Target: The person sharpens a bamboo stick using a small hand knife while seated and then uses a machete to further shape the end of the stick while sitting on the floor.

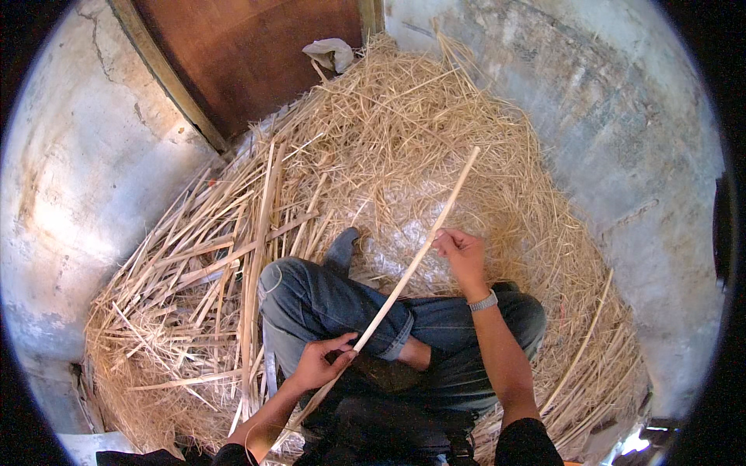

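A long pale strip of split bamboo (402, 281) slants across my lap, from near my left forearm up to the far right. Its lower part is pinched between the thumb and fingers of my left hand (323, 363). Farther up, my right hand (463, 256) has its fingertips closed on the strip's edge, with a metal-banded watch (483, 301) on that wrist. Beneath the strip are my crossed legs in blue jeans (334, 299). Beyond my left knee a dark grey pointed thing (340, 250) sticks up; its kind is unclear.
Many loose bamboo strips (206, 268) lie piled at my left. A heap of fine shavings (420, 101) covers the floor ahead and to the right. A brown door (256, 46) and a white bag (330, 54) are at the back, between worn plaster walls (622, 116).
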{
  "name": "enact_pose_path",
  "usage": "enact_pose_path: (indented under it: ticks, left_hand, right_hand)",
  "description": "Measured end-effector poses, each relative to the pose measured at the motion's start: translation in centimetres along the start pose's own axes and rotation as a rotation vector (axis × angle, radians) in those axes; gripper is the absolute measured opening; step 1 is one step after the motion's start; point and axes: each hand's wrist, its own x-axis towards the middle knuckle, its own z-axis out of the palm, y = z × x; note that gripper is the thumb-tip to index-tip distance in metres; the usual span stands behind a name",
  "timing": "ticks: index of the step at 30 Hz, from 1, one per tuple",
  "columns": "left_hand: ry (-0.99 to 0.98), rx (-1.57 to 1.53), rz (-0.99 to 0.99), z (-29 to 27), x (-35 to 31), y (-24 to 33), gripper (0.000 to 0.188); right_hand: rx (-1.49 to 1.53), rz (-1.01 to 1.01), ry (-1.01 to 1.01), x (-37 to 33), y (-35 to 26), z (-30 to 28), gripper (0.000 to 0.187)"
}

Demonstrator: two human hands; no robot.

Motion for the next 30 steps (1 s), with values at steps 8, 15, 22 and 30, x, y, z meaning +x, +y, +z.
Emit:
enact_pose_path:
  ticks: [8, 15, 22, 30]
  left_hand:
    - [0.142, 0.131, 0.087, 1.5, -0.4, -0.1, 0.013]
    - [0.188, 0.211, 0.207, 2.4, -0.6, -1.0, 0.011]
    - [0.212, 0.187, 0.149, 2.3, 0.1, -1.0, 0.008]
    - [0.254, 0.13, 0.237, 2.9, 0.5, -1.3, 0.016]
  right_hand:
    - [-0.474, -0.194, 0.03, -0.6, 0.8, 0.1, 0.025]
    - [-0.564, -0.238, 0.011, -0.4, 0.3, -1.2, 0.026]
    - [-0.456, -0.256, 0.108, -0.7, -0.3, -0.6, 0.016]
    - [-0.211, 0.015, -0.068, -0.2, 1.2, -0.9, 0.029]
